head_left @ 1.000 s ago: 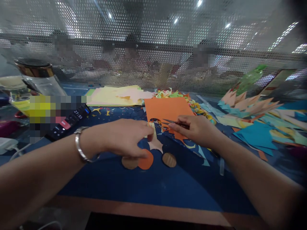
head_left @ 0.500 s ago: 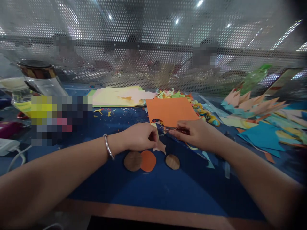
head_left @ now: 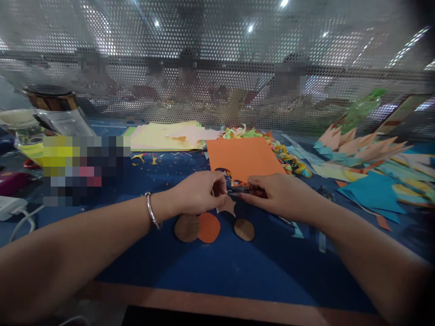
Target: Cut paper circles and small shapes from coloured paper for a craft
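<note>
Gripping scissors (head_left: pixel 234 191) w/ R fingers (head_left: pixel 257 181), curled; L fingers (head_left: pixel 217 181) pinched, hold unclear, nr orange sheet (head_left: pixel 243 156); pixelated patch (head_left: pixel 63 158) unreadable.

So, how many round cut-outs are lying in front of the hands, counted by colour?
Brown: 2, the left disc and the right disc
Orange: 1, the middle disc
Total: 3

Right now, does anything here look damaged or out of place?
Yes: the orange sheet has a curved bite missing near its near-left corner, leaving its edge uneven, and paper scraps litter the blue tabletop beyond the left hand.
</note>
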{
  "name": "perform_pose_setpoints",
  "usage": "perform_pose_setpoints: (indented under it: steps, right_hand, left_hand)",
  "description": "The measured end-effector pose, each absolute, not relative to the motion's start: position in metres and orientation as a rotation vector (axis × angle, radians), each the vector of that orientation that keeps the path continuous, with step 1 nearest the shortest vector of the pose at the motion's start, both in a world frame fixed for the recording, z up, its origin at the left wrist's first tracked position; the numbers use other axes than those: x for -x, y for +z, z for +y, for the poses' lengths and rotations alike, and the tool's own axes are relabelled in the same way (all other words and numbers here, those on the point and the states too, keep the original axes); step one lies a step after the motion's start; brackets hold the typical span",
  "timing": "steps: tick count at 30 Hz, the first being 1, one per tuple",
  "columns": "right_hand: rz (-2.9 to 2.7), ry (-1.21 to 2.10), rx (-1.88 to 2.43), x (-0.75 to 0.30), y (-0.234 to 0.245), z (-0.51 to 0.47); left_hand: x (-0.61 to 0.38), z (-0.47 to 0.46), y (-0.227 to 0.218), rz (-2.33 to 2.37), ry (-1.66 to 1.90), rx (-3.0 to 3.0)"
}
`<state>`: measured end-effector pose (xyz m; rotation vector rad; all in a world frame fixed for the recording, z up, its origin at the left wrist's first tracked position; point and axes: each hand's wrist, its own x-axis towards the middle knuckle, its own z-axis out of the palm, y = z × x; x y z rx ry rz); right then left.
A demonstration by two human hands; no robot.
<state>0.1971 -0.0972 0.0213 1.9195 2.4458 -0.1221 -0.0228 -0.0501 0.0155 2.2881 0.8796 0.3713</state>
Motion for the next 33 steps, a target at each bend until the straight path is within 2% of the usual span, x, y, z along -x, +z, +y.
perform_pose_setpoints:
  steps: [4,9,17,22,26,29,33]
  right_hand:
    - [2.442,-0.106,-1.915,-0.198,0.021,-0.097]
    - [2.417,-0.163,-1.908,-0.194,0.023,-0.099]
    - [2.379,-0.186,-1.932,-0.183,0.027,-0.112]
    - [2.435,-0.194,-1.918,-0.181,0.027,-0.116]
    - [2.453,-0.179,-1.934,-0.184,0.029,-0.113]
    - [2.439,-0.122,-2.059,-0.195,0.033,-0.106]
    - [2.121,0.088,-2.524,-0.225,0.037,-0.089]
  left_hand:
    - [0.025,-0.042,0.012,0.828,0.571,-2.104]
    - [0.025,-0.04,0.016,0.801,0.588,-1.912]
    - [0.03,-0.037,0.017,0.911,0.859,-2.17]
    - [0.03,-0.037,0.018,0.857,0.905,-2.181]
    - [0.027,-0.034,0.013,0.814,0.857,-1.886]
    - [0.026,-0.03,0.01,0.802,0.784,-1.754]
    - [0.029,-0.026,0.008,0.835,0.855,-1.862]
